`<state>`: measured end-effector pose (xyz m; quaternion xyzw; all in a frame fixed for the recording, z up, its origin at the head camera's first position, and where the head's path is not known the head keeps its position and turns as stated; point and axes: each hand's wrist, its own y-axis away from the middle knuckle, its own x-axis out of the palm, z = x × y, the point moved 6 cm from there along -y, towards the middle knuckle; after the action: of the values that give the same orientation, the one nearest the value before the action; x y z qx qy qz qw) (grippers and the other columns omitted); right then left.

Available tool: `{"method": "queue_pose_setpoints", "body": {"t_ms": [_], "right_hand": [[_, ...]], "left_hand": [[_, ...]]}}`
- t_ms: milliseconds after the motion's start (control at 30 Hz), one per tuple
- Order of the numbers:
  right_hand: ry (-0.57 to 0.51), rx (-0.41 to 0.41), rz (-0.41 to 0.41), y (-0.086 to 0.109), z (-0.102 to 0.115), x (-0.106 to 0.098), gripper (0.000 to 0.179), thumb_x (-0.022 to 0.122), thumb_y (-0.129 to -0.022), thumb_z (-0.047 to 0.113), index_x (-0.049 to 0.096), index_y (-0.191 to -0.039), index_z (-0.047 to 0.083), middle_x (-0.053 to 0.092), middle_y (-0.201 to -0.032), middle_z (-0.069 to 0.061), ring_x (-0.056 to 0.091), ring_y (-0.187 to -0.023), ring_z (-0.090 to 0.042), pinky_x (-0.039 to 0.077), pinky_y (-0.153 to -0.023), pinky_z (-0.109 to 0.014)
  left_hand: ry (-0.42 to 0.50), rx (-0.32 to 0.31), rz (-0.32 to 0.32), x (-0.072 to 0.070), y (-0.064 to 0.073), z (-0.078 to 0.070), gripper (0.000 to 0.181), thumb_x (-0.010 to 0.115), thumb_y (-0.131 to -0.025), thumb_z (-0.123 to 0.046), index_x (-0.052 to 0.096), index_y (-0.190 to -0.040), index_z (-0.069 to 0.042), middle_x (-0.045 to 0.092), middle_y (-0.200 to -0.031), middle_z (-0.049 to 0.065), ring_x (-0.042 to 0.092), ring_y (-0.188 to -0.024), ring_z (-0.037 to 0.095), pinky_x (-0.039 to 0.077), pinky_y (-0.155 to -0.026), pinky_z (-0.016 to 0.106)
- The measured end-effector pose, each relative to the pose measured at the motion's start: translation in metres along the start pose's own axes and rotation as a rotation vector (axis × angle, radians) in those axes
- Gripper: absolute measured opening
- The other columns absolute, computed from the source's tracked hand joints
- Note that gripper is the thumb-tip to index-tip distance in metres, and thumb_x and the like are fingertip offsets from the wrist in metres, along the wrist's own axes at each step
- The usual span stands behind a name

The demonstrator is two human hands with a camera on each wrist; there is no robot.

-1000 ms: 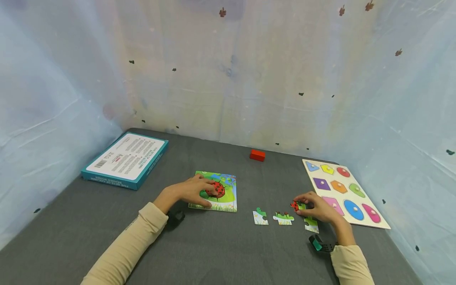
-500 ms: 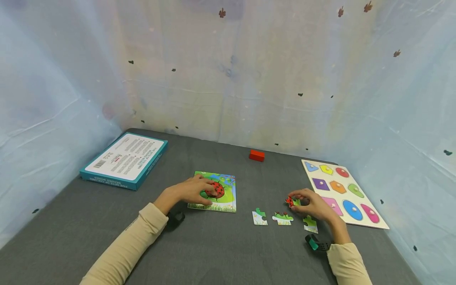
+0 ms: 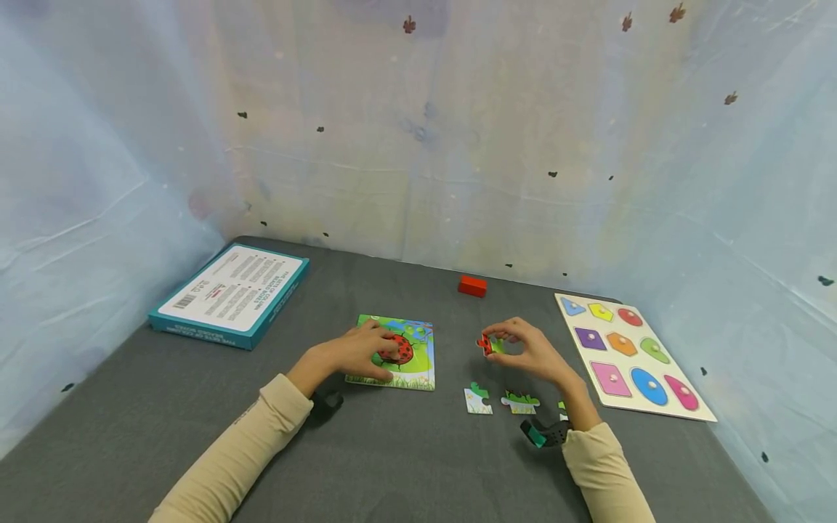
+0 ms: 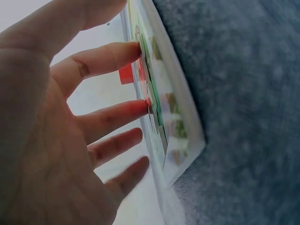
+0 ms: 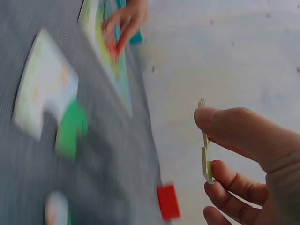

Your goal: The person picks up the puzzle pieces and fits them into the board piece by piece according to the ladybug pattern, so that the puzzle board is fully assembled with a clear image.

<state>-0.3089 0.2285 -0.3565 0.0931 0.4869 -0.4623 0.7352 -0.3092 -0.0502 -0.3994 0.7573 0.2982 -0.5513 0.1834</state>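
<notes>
My left hand rests on a square ladybug picture board, its spread fingertips touching the top. The board lies flat, its red ladybug partly covered by the hand. To the right, above the table, my right hand pinches a red and green puzzle piece between thumb and fingers. In the right wrist view that puzzle piece shows edge-on. Below the hand lie a white and green jigsaw piece and a green-topped one. A third jigsaw piece is mostly hidden behind the right wrist.
A teal and white box lies at the left. Toward the back of the grey table sits a red block. On the right is a cream shape board with several coloured knobbed shapes. Pale sheeting surrounds the table.
The right hand has carried the red and green puzzle piece leftward and away from the body, off the row of loose pieces. The left hand stays on the picture board.
</notes>
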Motion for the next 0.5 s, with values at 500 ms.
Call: {"method": "queue_pose_setpoints", "body": {"t_ms": [500], "right_hand": [[-0.062, -0.066, 0.139, -0.053, 0.048, 0.057, 0.042, 0.074, -0.081, 0.024, 0.063, -0.118, 0.007, 0.057, -0.105, -0.013, 0.054, -0.094, -0.020, 0.044, -0.082, -0.050]], "left_hand": [[0.071, -0.014, 0.036, 0.003, -0.003, 0.000, 0.024, 0.069, -0.083, -0.037, 0.062, -0.099, -0.020, 0.053, -0.117, 0.005, 0.041, -0.109, 0.028, 0.038, -0.086, 0.044]]}}
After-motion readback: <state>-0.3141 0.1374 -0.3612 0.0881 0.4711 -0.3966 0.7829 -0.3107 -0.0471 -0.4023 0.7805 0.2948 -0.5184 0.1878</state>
